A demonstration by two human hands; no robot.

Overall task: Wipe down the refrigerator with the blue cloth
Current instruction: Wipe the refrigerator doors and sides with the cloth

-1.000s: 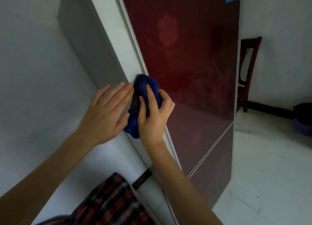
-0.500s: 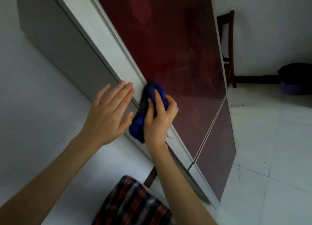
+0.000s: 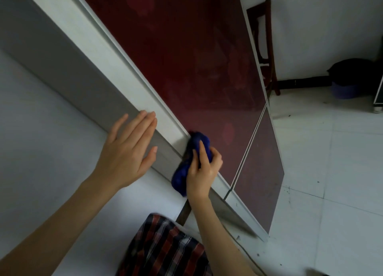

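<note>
The refrigerator (image 3: 186, 54) has dark red glossy doors, a white door edge and a grey side panel, and runs tilted across the view. My right hand (image 3: 202, 172) grips a bunched blue cloth (image 3: 187, 161) and presses it on the white door edge near the bottom of the upper door. My left hand (image 3: 128, 153) lies flat, fingers spread, on the grey side panel just left of the cloth and holds nothing. Part of the cloth is hidden under my right fingers.
A white wall (image 3: 41, 151) stands close to the refrigerator's left. A dark wooden chair (image 3: 267, 48) stands behind the refrigerator at the right. A dark bundle on a purple bin (image 3: 348, 79) sits by the far wall. White floor tiles (image 3: 331, 172) spread to the right.
My right hand has slid the cloth down the white door edge toward the gap between the two doors. My left hand has followed lower on the side panel. The view has tilted downward.
</note>
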